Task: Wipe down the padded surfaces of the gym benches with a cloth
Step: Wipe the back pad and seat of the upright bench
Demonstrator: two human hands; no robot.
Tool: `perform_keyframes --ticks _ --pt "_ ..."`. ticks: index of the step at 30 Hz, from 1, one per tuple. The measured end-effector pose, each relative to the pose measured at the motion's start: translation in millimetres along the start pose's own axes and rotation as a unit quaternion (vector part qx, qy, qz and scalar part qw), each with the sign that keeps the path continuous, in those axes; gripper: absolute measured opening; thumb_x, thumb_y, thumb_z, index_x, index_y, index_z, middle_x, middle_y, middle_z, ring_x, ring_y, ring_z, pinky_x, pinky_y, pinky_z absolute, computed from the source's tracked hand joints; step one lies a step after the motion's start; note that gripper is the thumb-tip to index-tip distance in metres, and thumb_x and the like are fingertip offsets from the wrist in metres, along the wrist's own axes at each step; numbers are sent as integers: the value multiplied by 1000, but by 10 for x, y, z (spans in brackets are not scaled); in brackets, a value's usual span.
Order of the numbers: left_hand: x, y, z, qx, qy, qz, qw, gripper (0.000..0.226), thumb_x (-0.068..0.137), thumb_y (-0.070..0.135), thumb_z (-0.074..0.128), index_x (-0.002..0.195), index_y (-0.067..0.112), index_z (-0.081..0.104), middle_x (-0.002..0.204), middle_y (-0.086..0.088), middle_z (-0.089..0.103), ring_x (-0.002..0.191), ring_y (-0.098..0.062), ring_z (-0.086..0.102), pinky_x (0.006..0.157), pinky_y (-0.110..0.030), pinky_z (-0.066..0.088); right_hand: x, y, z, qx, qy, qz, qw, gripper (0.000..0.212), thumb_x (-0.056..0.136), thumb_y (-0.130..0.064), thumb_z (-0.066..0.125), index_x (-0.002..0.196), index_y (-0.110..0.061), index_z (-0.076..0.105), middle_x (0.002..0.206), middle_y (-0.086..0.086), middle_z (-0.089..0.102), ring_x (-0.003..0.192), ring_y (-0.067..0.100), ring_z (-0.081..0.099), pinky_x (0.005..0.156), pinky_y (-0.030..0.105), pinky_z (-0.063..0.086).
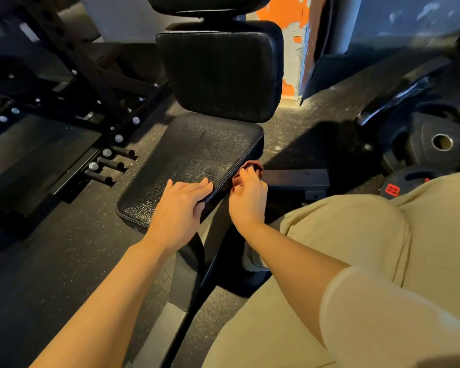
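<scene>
Two bare arms reach out from the bottom edge toward the seat pad [194, 160], and the elbows are cut off there. Beige trousers [356, 248] fill the near right side and hide the floor under them.

Just past the wrists, the left hand [181, 205] lies on the near right corner of the seat pad. Its fingers are straight and close together on top, and its thumb hooks over the right edge of the pad.

Right beside it, the right hand [247, 197] is curled around a small dark red cloth [252, 166] and presses it against the right side edge of the seat pad. Most of the cloth is hidden inside the fingers, so only a bunched bit pokes out past the fingertips.

Under the seat pad, a dark frame [205, 274] goes down to the floor, and its foot is hard to make out in the shadow.

Behind the seat pad stands the back pad [221, 73], tilted up. Another pad above it is cut off by the top edge.

Left of the seat pad is a black rack [72, 75] with bolts and short pegs, very dark and blurry. Right of the seat pad, black weight plates [433, 144] lie on the floor, and one with a red label [392, 189] is partly hidden by the trousers.
</scene>
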State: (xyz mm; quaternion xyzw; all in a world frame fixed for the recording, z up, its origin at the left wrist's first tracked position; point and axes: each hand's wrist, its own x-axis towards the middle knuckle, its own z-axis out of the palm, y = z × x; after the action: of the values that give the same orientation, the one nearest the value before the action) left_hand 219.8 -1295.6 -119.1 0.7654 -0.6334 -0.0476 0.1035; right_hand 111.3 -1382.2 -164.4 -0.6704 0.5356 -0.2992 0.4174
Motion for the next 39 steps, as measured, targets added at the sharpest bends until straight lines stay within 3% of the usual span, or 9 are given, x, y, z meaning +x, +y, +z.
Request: perform_keyframes --ticks 6,12,17,19,22,25,28,34,39 --pt "12 -14 35 -6 8 4 1000 49 89 -3 58 134 16 57 139 -1 56 122 -28 51 115 -56 18 -238 12 -3 -32 -12 -96 995 27 86 3 50 110 -4 59 127 9 54 117 28 43 97 39 45" --pt "1 5 22 -14 9 0 1000 48 93 0 56 137 17 54 141 0 53 126 -26 48 117 -51 12 119 89 -63 10 35 -57 998 18 84 4 51 89 -11 60 103 11 61 100 33 57 87 45 51" --pt "-12 21 -5 -24 6 -1 1000 47 94 0 55 138 17 52 142 0 51 129 -25 46 118 -50 9 294 99 -360 67 161 40 984 50 82 -2 66 126 -17 46 139 7 32 106 17 51 85 19 39" --pt "-8 22 -5 -22 4 0 1000 47 94 0 54 138 17 52 143 0 51 128 -25 46 118 -51 9 286 51 -331 90 115 34 989 55 82 -7 70 131 -20 48 147 7 24 112 16 50 90 16 37" --pt "-6 10 2 -20 12 2 1000 48 92 -1 56 136 16 54 141 0 52 126 -27 48 117 -53 12 204 -39 -214 158 10 86 984 52 91 -22 65 140 -22 47 140 4 40 120 18 53 91 19 42" --pt "-7 16 10 -23 9 6 1000 43 90 -2 56 128 18 62 133 1 60 119 -27 50 115 -57 14 -108 -96 -132 155 -12 27 988 28 92 -14 58 117 -26 54 120 2 43 97 9 57 80 12 43" --pt "2 -14 0 -24 -2 6 1000 29 90 0 55 107 17 71 112 1 66 111 -28 52 115 -55 12 -401 -137 16 131 -80 -24 988 31 89 -3 56 110 -26 50 118 2 39 92 12 57 89 24 49" --pt "-121 -87 -38 -68 41 -5 997 40 92 5 60 130 17 60 139 2 55 132 -16 46 116 -37 -1 -7 -15 -151 129 50 97 986 19 91 -7 52 94 -26 51 117 2 35 78 11 54 87 32 49" --pt "-320 -117 30 -79 102 -40 991 37 89 4 63 125 13 64 138 -1 55 131 -17 47 116 -34 1 -294 -63 -38 28 -28 -55 998 14 89 -20 61 83 -25 50 108 -7 36 75 5 52 77 20 43"
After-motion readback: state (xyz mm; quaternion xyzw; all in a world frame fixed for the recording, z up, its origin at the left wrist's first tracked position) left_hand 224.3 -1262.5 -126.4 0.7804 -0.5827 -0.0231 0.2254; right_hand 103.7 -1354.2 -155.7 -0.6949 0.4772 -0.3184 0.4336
